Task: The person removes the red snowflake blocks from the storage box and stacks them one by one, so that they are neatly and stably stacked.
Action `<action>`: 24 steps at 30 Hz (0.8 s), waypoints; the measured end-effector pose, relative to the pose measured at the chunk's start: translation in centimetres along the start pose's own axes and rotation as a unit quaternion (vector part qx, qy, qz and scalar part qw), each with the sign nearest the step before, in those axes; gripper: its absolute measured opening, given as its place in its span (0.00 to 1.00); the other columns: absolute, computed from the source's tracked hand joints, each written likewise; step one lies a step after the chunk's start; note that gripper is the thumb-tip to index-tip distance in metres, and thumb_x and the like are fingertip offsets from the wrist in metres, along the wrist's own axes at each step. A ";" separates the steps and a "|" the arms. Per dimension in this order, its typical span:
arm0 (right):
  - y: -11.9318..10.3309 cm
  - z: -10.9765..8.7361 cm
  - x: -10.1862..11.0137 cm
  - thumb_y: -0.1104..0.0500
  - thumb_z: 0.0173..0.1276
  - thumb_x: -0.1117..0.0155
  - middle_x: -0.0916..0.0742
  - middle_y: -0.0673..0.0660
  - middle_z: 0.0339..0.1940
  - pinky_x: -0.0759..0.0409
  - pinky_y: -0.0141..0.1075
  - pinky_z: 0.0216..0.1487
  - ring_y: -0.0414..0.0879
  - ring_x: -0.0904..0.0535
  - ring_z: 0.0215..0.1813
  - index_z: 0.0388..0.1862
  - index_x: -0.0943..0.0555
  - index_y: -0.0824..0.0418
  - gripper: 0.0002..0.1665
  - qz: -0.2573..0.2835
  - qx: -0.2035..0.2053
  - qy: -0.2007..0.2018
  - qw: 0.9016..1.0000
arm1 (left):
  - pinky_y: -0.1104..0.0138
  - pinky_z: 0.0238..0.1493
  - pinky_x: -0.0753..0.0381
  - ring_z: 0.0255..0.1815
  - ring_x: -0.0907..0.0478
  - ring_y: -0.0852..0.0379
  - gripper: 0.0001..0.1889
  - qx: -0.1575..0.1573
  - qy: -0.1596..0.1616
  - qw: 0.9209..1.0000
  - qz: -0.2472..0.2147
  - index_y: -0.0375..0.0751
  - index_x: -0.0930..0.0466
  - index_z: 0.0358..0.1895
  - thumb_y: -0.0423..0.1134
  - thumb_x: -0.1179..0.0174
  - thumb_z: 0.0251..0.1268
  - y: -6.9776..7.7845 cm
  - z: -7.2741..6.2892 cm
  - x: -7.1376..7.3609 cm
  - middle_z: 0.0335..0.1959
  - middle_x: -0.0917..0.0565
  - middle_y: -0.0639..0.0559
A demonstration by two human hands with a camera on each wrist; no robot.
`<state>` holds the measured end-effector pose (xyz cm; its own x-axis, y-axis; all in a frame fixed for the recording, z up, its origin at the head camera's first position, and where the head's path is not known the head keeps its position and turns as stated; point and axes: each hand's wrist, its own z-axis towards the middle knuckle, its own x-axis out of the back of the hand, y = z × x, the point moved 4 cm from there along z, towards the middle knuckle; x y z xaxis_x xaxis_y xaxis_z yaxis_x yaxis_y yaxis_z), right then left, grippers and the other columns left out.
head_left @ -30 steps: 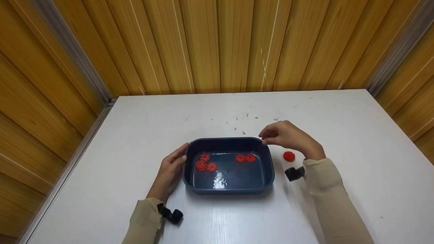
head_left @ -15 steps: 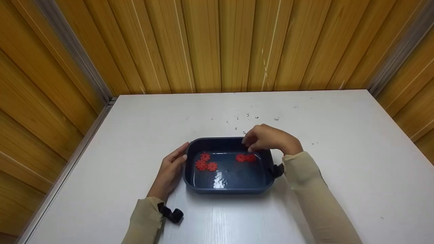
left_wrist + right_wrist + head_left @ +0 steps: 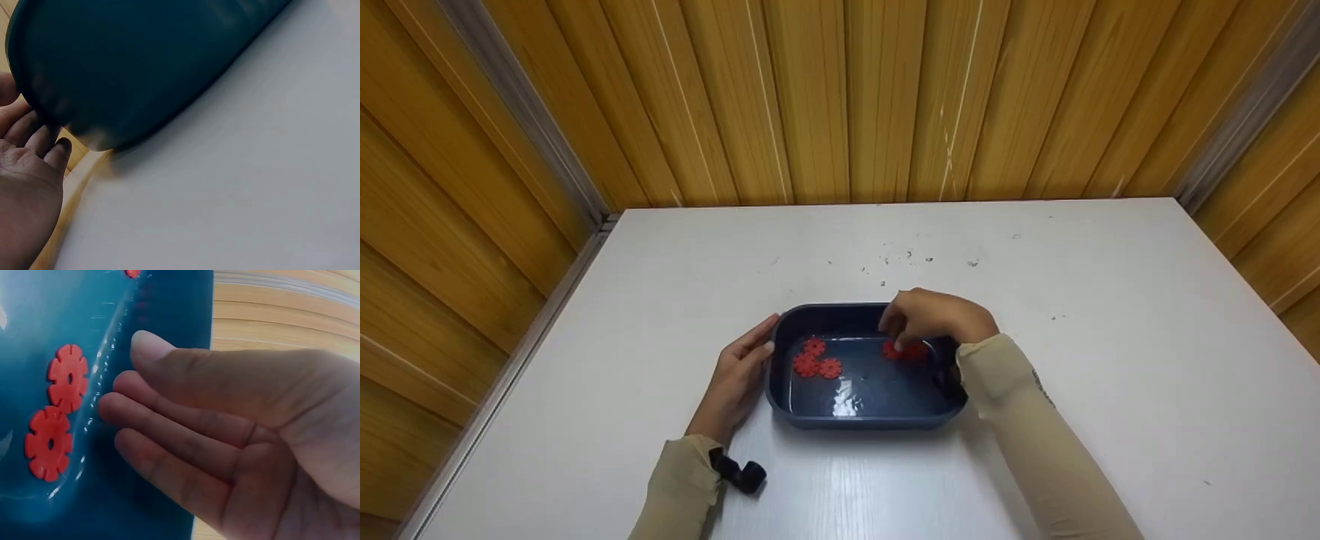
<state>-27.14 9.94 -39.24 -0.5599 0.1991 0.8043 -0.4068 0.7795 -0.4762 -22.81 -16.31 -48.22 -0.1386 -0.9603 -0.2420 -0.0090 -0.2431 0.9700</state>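
Note:
A dark blue rectangular tub (image 3: 866, 422) with rounded corners stands on the white table. My left hand (image 3: 737, 381) rests against its left outer wall, the fingers lying fairly straight and the thumb by the rim. My right hand (image 3: 937, 315) is inside the tub's right end, above two red notched discs (image 3: 67, 377) with a centre hole. Seen from the right wrist, its fingers are loosely bent, thumb apart, with nothing between them. A small cluster of similar red discs (image 3: 807, 365) lies on the tub floor at the left.
The white table (image 3: 675, 285) has dark marks behind the tub. Wood-look panelled walls (image 3: 877, 105) stand at the back and both sides. A black wrist camera (image 3: 746, 476) is strapped at the left sleeve.
My right hand has moved left and down, from the right back corner into the tub. The red disc on the table is out of sight where the right sleeve now lies. The left hand stays put.

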 end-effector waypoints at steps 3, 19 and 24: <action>0.0 0.2 -0.3 0.68 0.56 0.30 0.11 0.59 0.45 0.18 0.42 0.54 0.47 0.15 0.48 0.53 0.18 0.66 0.23 -0.008 -0.007 -0.010 1.000 | 0.77 0.67 0.34 0.74 0.40 0.56 0.27 0.005 0.002 1.000 -0.006 0.30 0.37 0.69 0.30 0.47 0.66 0.0 0.0 0.0 0.72 0.35 0.42; 0.1 0.5 -1.6 0.69 0.53 0.29 0.13 0.52 0.43 0.18 0.42 0.51 0.44 0.20 0.43 0.53 0.17 0.56 0.26 0.016 -0.065 -0.007 0.998 | 0.76 0.68 0.34 0.76 0.43 0.53 0.27 -0.001 -0.016 1.000 -0.013 0.29 0.39 0.70 0.29 0.48 0.67 0.3 -0.2 -0.2 0.73 0.37 0.40; -0.3 0.7 -2.1 0.68 0.50 0.26 0.14 0.51 0.38 0.18 0.40 0.46 0.43 0.20 0.39 0.48 0.15 0.57 0.24 -0.002 -0.069 -0.003 0.998 | 0.77 0.67 0.33 0.75 0.42 0.54 0.27 -0.006 -0.014 1.000 -0.006 0.28 0.39 0.69 0.28 0.48 0.67 0.1 0.0 0.0 0.73 0.37 0.39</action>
<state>-26.35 8.87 -41.02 -0.5627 0.1928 0.8039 -0.3063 0.8546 -0.4194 -22.79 -16.34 -48.12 -0.1666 -0.9532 -0.2525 0.0015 -0.2563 0.9666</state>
